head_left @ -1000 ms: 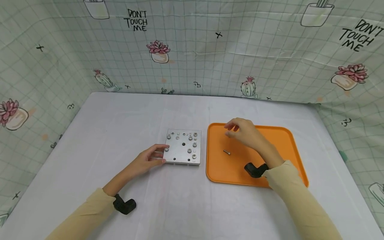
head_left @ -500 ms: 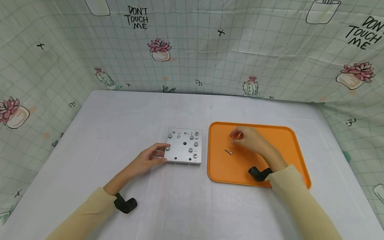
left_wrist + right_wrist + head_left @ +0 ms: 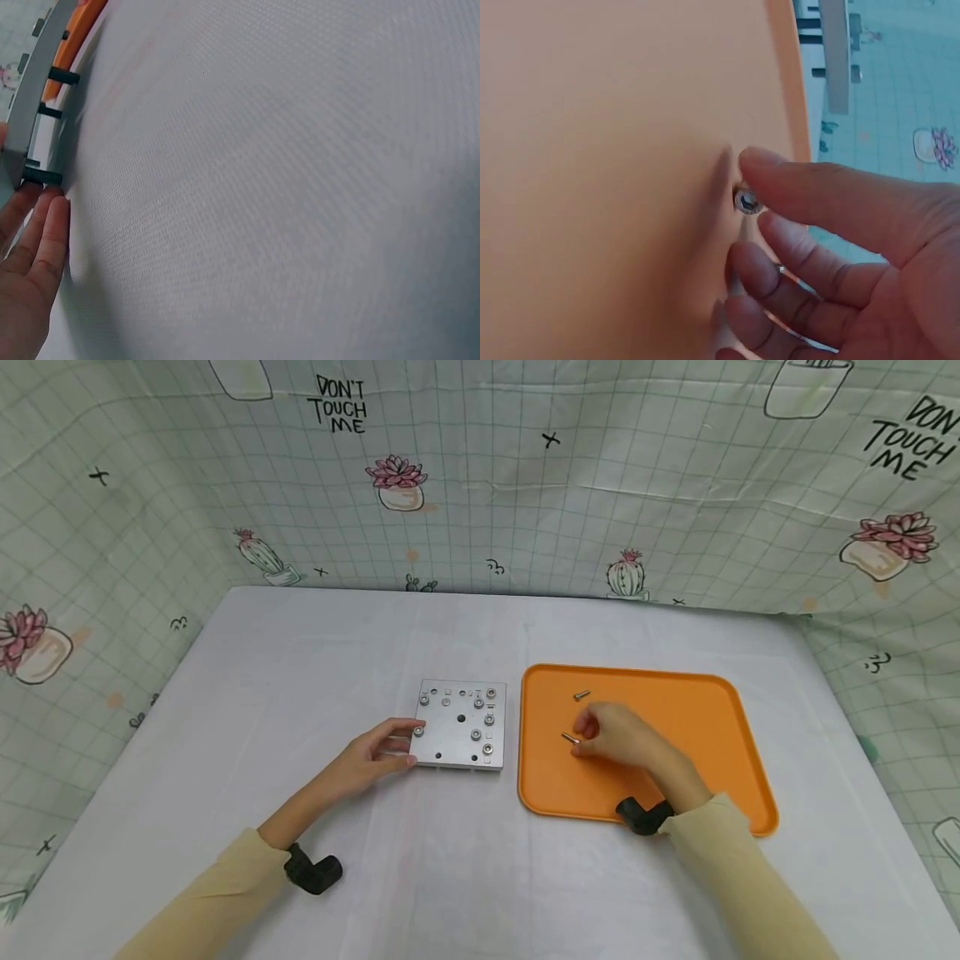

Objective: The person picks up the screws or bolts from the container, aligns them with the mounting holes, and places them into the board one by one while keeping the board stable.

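First, screw (image 3: 569,737) on orange tray (image 3: 697,743), right hand (image 3: 617,737) with thumb and fingers about its head, whether pinching cannot be told, second screw (image 3: 581,696) farther back, metal plate (image 3: 450,739) left of tray, left hand (image 3: 381,752) gripping its edge.

Head view was bright, evenly lit. Left wrist view was greyer, dimming lower right on white textured cloth (image 3: 262,150). Right wrist view looked hazy, soft shadow mid-frame on orange rectangular tray (image 3: 592,150).
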The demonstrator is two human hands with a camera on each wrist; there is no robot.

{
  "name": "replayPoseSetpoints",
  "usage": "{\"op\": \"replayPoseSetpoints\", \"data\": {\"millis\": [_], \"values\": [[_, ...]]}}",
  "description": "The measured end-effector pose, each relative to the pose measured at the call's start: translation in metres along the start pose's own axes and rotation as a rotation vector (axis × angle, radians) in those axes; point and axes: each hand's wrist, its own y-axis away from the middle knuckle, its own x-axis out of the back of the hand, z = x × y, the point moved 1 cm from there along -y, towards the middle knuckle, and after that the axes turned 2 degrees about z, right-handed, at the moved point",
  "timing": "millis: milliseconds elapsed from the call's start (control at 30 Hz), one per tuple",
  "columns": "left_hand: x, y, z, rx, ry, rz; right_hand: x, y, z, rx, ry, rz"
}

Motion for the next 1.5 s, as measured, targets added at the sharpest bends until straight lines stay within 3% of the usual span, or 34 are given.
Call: {"op": "replayPoseSetpoints", "data": {"millis": [200,700,1000,1267,1500], "values": [[0.000,0.001,0.000,0.008,0.003,0.003,-0.003,0.001,-0.002,-0.046,0.055,-0.024],[0.000,0.001,-0.003,0.010,0.005,0.009,-0.007,0.003,-0.004,-0.028,0.057,0.012],[0.000,0.001,-0.004,0.018,0.005,0.008,-0.009,0.003,-0.002,0.003,0.041,0.070],[0.001,0.000,-0.004,0.003,0.010,-0.002,-0.009,0.002,-0.005,0.026,-0.053,0.141],[0.001,-0.001,-0.004,0.004,0.019,-0.007,-0.005,0.004,-0.012,0.061,-0.024,0.174]]}}
